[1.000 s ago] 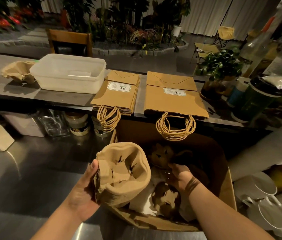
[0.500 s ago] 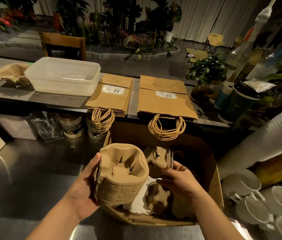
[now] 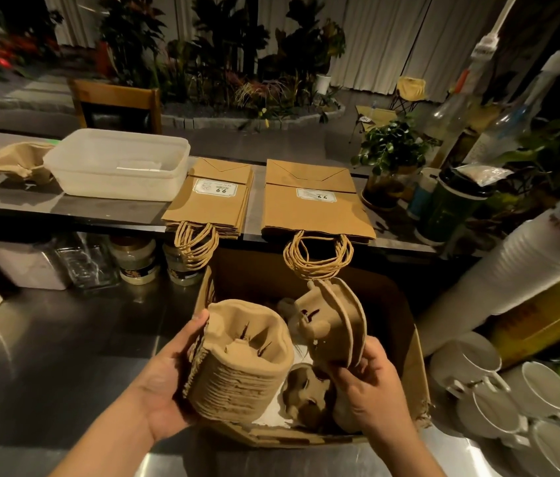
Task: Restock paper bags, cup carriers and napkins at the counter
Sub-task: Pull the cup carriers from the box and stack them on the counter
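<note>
Since prev frame, right hand (image 3: 371, 383) lifted a few carriers (image 3: 335, 325) out of box (image 3: 412, 366); fingers clamped on them, tilted on edge. Left hand (image 3: 165, 383) fingers clamped on carrier stack (image 3: 240, 370), just left of right fingers, open top up: nearest for nesting.

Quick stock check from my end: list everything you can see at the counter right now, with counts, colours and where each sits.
cup carrier stack: one, tan, left hand, over box
loose cup carriers: few, tan, right hand
cardboard box: one, brown, steel worktop; more carriers inside
paper bag piles: two, brown, counter, handles overhanging
plastic tub: one, translucent white, counter left
carriers on counter: small pile, tan, left of tub
jars: several, under counter ledge
potted plant: one, green, counter right
white cups: several, lower right
lid stack: one, white, right
left hand: bare, gripping stack
right hand: bare, gripping carriers
</note>
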A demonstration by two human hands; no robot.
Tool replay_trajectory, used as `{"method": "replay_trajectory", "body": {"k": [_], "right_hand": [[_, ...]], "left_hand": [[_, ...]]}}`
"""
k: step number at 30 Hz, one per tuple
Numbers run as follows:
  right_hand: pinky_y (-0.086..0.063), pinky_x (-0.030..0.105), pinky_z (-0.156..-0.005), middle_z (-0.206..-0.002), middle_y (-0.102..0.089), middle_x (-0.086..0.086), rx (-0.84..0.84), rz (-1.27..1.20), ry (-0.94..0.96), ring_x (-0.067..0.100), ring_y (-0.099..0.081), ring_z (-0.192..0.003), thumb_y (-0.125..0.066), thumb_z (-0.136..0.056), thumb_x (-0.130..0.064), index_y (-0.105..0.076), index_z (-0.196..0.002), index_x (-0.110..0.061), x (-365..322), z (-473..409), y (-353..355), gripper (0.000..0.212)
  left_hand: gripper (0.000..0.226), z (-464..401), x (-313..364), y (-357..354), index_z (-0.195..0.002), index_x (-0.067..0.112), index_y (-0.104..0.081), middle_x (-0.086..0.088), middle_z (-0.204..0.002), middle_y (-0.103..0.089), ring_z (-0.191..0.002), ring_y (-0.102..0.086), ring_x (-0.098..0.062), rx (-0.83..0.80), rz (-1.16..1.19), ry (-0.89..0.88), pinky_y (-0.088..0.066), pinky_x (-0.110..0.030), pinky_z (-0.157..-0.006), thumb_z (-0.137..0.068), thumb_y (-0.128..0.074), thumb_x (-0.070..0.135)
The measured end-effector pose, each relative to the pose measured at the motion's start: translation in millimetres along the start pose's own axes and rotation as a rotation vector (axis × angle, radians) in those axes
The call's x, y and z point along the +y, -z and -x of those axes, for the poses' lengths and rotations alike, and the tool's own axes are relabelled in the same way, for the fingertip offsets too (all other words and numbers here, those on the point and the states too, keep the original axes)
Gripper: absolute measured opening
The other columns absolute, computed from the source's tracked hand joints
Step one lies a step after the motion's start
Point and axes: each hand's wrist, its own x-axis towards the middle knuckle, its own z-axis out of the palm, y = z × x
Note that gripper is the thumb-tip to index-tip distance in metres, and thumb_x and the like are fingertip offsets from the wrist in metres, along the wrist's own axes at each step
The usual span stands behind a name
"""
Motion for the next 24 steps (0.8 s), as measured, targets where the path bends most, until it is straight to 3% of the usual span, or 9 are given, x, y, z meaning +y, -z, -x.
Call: {"method": "replay_trajectory", "body": {"k": [4, 9, 12, 15, 18, 21, 23, 24], "right_hand": [[-0.055, 0.021, -0.087, -0.111, -0.058, -0.018, -0.03, 0.024, 0.235, 0.004, -0.06, -0.107, -0.077, -0.085, -0.004, -0.073, -0.101, -0.029, -12.0, 5.0, 1.8, 0.03], [-0.057, 0.021, -0.082, -0.113, -0.056, -0.014, -0.019, 0.032, 0.366, 0.011, -0.059, -0.11, -0.085, -0.076, -0.01, -0.075, -0.089, -0.016, -21.2, 1.6, 2.7, 0.018], [-0.06, 0.028, -0.08, -0.116, -0.056, -0.013, -0.024, 0.041, 0.474, 0.016, -0.06, -0.112, -0.088, -0.073, -0.008, -0.073, -0.086, -0.024, -26.9, -2.0, 4.1, 0.025], [-0.058, 0.026, -0.082, -0.118, -0.056, -0.009, -0.062, 0.066, 0.633, 0.02, -0.061, -0.112, -0.086, -0.073, -0.014, -0.071, -0.087, -0.033, -35.0, -7.3, 4.5, 0.028], [-0.057, 0.022, -0.085, -0.12, -0.059, -0.004, -0.108, 0.12, 0.684, 0.022, -0.061, -0.113, -0.085, -0.077, -0.007, -0.072, -0.09, -0.028, -38.6, -14.8, 0.2, 0.028], [-0.057, 0.023, -0.087, -0.122, -0.063, -0.003, -0.124, 0.198, 0.715, 0.023, -0.062, -0.116, -0.08, -0.08, 0.002, -0.074, -0.092, -0.02, -39.4, -22.7, -1.6, 0.026], [-0.058, 0.024, -0.089, -0.133, -0.057, -0.006, -0.147, 0.369, 0.849, 0.015, -0.061, -0.119, -0.086, -0.077, -0.007, -0.069, -0.098, -0.029, -38.9, -27.2, -3.6, 0.035], [-0.059, 0.025, -0.088, -0.136, -0.054, -0.007, -0.166, 0.436, 0.888, 0.012, -0.061, -0.117, -0.087, -0.077, -0.013, -0.068, -0.101, -0.031, -39.2, -28.1, -4.8, 0.036]], "left_hand": [[0.075, 2.7, -0.3, -1.4, -0.121, 0.009, -0.075, -0.029, -0.127, -0.066, -0.121, -0.059, -0.05, 0.03, -0.036, 0.06, -0.045, -0.062, -0.103, -0.067, -0.073, 0.061], [0.079, 4.7, 0.2, -5.2, -0.108, 0.003, -0.079, -0.03, -0.119, -0.069, -0.115, -0.061, -0.049, 0.029, -0.076, 0.101, -0.047, -0.058, -0.094, -0.052, -0.078, 0.059], [0.082, 4.9, 0.9, -5.2, -0.111, 0.002, -0.078, -0.029, -0.121, -0.069, -0.115, -0.061, -0.048, 0.027, -0.069, 0.122, -0.046, -0.058, -0.098, -0.052, -0.081, 0.058], [0.078, 3.4, 0.2, -4.8, -0.106, -0.001, -0.079, -0.03, -0.121, -0.069, -0.118, -0.06, -0.049, 0.019, -0.07, 0.121, -0.044, -0.058, -0.103, -0.051, -0.083, 0.053], [0.072, 3.3, -0.1, -7.6, -0.099, -0.003, -0.08, -0.032, -0.114, -0.071, -0.111, -0.063, -0.049, 0.019, -0.069, 0.115, -0.047, -0.056, -0.094, -0.047, -0.084, 0.047], [0.081, 4.7, 0.4, -11.2, -0.089, -0.005, -0.08, -0.033, -0.107, -0.072, -0.107, -0.063, -0.049, 0.017, -0.063, 0.135, -0.046, -0.057, -0.092, -0.027, -0.1, 0.043], [0.096, 4.7, 0.0, -10.8, -0.082, -0.005, -0.08, -0.033, -0.101, -0.073, -0.105, -0.064, -0.048, 0.016, -0.037, 0.151, -0.047, -0.057, -0.091, 0.001, -0.104, 0.038], [0.098, 3.9, -0.5, -9.5, -0.082, -0.005, -0.08, -0.033, -0.099, -0.073, -0.104, -0.064, -0.047, 0.015, -0.032, 0.156, -0.047, -0.056, -0.09, 0.002, -0.103, 0.038]]}}
